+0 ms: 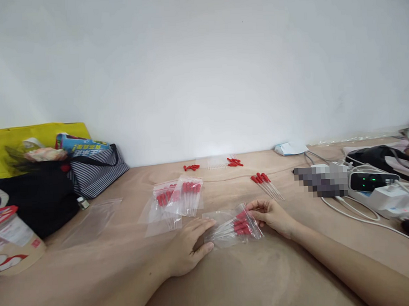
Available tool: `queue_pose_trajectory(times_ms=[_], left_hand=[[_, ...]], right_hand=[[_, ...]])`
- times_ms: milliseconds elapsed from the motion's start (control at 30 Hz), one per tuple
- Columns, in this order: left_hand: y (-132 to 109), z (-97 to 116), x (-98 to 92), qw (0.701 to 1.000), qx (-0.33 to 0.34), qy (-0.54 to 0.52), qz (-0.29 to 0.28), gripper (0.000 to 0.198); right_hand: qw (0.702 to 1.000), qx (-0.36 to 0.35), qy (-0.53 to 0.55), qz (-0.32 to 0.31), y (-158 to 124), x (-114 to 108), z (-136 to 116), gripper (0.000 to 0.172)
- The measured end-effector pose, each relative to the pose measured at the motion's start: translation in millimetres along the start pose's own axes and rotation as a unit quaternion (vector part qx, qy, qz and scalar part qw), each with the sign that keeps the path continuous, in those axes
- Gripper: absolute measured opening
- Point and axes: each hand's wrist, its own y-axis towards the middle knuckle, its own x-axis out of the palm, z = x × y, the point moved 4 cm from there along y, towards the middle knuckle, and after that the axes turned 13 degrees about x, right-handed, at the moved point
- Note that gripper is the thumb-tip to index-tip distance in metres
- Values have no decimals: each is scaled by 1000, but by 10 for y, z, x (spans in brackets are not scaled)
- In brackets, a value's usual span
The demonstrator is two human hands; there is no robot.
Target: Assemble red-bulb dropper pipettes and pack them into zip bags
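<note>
A clear zip bag [225, 234] holding several glass droppers with red rubber bulbs [241, 225] lies flat before me, its zip end to the right. My right hand [270, 215] pinches the upper corner of that zip end between thumb and fingers. At the opposite end, my left hand [192, 246] rests with thumb and fingers apart, fingertips at the bag's edge. Beyond my left hand are two more filled zip bags [192, 197], partly overlapping. Several loose droppers [266, 185] lie side by side past my right hand.
Red bulbs [191, 167] and thin glass tubes [217, 162] lie near the wall. At left are a flat clear bag [91, 223], a small bottle [83, 203], a paper tub [15, 240] and a striped bag [97, 172]. Cables [354, 211] and chargers [394, 198] crowd the right.
</note>
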Motion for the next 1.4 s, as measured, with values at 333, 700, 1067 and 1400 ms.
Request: queue_pose_trajectory(times_ms=[333, 700, 1067, 1400], left_hand=[[3, -16, 24, 1000, -1, 4, 1, 44], [6, -10, 11, 1000, 20, -4, 12, 42], [20, -1, 3, 1000, 17, -5, 4, 41], [21, 28, -9, 1000, 24, -10, 12, 40]], right_hand=[[999, 25, 45, 6, 33, 122, -27, 42], [980, -119, -162, -11, 43, 117, -101, 29], [795, -9, -431, 427, 304, -759, -261, 26], [785, 83, -445, 423, 526, -828, -289, 38]])
